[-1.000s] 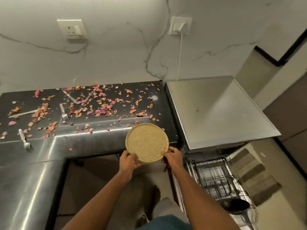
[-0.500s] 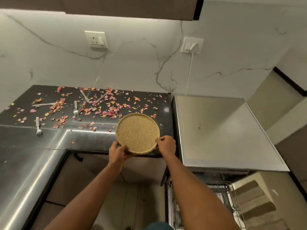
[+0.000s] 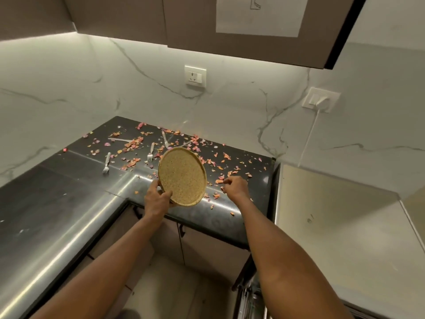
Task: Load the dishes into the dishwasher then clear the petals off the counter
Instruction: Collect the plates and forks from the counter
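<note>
A round speckled tan plate (image 3: 182, 176) is tilted up over the front edge of the black counter (image 3: 69, 203). My left hand (image 3: 158, 196) grips its lower left rim. My right hand (image 3: 234, 186) is off the plate, just to its right, with loosely curled fingers reaching down among the pink and orange petals (image 3: 220, 162) scattered on the counter; whether it pinches any petal is not visible. Two forks (image 3: 106, 162) (image 3: 150, 151) and knives (image 3: 120, 140) (image 3: 164, 138) lie among the petals behind the plate. A corner of the dishwasher rack (image 3: 250, 302) shows at the bottom.
The dishwasher's pale top (image 3: 333, 226) lies right of the counter. A marble wall carries two sockets (image 3: 195, 76), one (image 3: 320, 99) with a white cable plugged in. Brown wall cabinets (image 3: 207, 24) hang overhead. The counter runs left in an L shape.
The view has tilted up and closer to the counter. My right hand let go of the plate and moved right onto the petals; my left hand alone now holds the plate, tilted.
</note>
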A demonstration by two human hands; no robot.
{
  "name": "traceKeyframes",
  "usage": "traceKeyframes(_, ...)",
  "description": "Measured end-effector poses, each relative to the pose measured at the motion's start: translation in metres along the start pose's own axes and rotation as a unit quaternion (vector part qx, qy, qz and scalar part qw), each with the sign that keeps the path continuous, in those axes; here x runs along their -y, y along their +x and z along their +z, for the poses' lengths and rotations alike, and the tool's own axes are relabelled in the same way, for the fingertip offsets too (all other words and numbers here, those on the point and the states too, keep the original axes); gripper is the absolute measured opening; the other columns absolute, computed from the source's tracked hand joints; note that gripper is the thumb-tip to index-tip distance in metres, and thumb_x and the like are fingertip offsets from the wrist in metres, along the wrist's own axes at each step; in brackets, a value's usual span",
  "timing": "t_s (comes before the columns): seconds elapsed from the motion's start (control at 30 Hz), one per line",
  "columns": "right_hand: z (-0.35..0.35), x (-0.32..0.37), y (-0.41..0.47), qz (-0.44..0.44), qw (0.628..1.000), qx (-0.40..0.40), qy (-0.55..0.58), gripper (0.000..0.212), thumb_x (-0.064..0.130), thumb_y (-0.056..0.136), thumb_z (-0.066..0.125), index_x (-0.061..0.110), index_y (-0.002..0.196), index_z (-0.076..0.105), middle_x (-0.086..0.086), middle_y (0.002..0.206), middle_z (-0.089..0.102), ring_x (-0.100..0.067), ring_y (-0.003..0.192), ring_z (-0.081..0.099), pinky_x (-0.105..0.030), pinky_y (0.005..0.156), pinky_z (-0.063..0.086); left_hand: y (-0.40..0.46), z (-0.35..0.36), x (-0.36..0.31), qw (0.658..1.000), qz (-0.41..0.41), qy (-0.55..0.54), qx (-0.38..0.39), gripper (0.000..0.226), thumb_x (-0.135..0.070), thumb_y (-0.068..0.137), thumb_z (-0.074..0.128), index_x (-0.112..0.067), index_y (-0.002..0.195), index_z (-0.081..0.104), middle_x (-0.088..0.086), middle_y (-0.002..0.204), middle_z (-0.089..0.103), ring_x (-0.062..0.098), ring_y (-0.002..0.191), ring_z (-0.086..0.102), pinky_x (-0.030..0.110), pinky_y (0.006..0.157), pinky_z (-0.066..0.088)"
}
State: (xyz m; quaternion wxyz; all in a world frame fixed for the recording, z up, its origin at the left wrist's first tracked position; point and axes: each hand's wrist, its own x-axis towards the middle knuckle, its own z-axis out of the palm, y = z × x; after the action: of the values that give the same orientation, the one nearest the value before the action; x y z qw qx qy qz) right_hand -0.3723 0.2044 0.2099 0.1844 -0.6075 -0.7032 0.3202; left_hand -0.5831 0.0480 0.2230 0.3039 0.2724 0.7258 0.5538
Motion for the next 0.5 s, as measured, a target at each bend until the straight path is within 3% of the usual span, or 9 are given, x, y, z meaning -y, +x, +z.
traceKeyframes(0.1, 0.009, -0.010, -0.026, -0.001, 0.997, 0.048, -0.055, 0.021, 0.008, 0.091, 0.062, 0.010, 0.103, 0.079, -0.009, 0.105, 0.076, -0.025, 0.094, 0.070, -0.038, 0.083, 0.059, -0.009, 0.005, 0.003, 1.000, 0.006, 0.021, -0.008, 0.029, -0.008, 0.091, 0.064, -0.019, 0.117, 0.056, 0.012, 0.110, 0.066, 0.029, 0.090, 0.072, 0.043, 0.067, 0.064)
traceKeyframes(0.2, 0.023, -0.037, -0.040, 0.051, 0.996, 0.058, -0.033, 0.022, 0.019, 0.093, 0.058, 0.010, 0.080, 0.072, -0.011, 0.085, 0.072, -0.029, 0.081, 0.069, -0.043, 0.076, 0.059, -0.016, 0.020, 0.009, 0.999, -0.030, -0.027, 0.014, 0.026, -0.004, 0.094, 0.060, -0.017, 0.116, 0.056, 0.012, 0.107, 0.065, 0.030, 0.090, 0.072, 0.041, 0.065, 0.064)
traceKeyframes(0.27, 0.031, -0.051, -0.048, 0.119, 0.988, 0.070, 0.075, 0.033, 0.037, 0.099, 0.059, 0.009, 0.083, 0.067, -0.012, 0.083, 0.072, -0.028, 0.076, 0.071, -0.045, 0.074, 0.063, -0.020, 0.034, 0.014, 0.995, -0.056, -0.066, 0.042, 0.027, -0.004, 0.096, 0.059, -0.015, 0.121, 0.055, 0.013, 0.113, 0.065, 0.031, 0.094, 0.072, 0.044, 0.067, 0.064)
traceKeyframes(0.37, 0.036, -0.068, -0.068, 0.267, 0.902, 0.078, 0.330, 0.034, 0.044, 0.106, 0.052, 0.011, 0.102, 0.060, -0.019, 0.098, 0.074, -0.027, 0.078, 0.073, -0.040, 0.065, 0.063, -0.025, 0.059, 0.023, 0.988, -0.086, -0.084, 0.097, 0.027, -0.005, 0.098, 0.057, -0.012, 0.124, 0.054, 0.013, 0.119, 0.062, 0.032, 0.102, 0.069, 0.046, 0.071, 0.064)
traceKeyframes(0.43, 0.036, -0.088, -0.077, 0.298, 0.866, 0.048, 0.399, 0.042, 0.044, 0.106, 0.051, 0.006, 0.101, 0.066, -0.017, 0.088, 0.076, -0.023, 0.068, 0.072, -0.034, 0.058, 0.060, -0.027, 0.078, 0.028, 0.981, -0.106, -0.078, 0.139, 0.029, -0.004, 0.098, 0.056, -0.012, 0.126, 0.054, 0.014, 0.118, 0.063, 0.030, 0.101, 0.070, 0.047, 0.074, 0.064)
traceKeyframes(0.5, 0.034, -0.115, -0.088, 0.300, 0.858, -0.013, 0.416, 0.042, 0.043, 0.104, 0.056, 0.004, 0.096, 0.069, -0.012, 0.076, 0.073, -0.017, 0.057, 0.068, -0.029, 0.050, 0.055, -0.030, 0.096, 0.034, 0.971, -0.122, -0.063, 0.196, 0.030, -0.003, 0.097, 0.056, -0.012, 0.126, 0.054, 0.016, 0.118, 0.065, 0.030, 0.095, 0.073, 0.044, 0.072, 0.064)
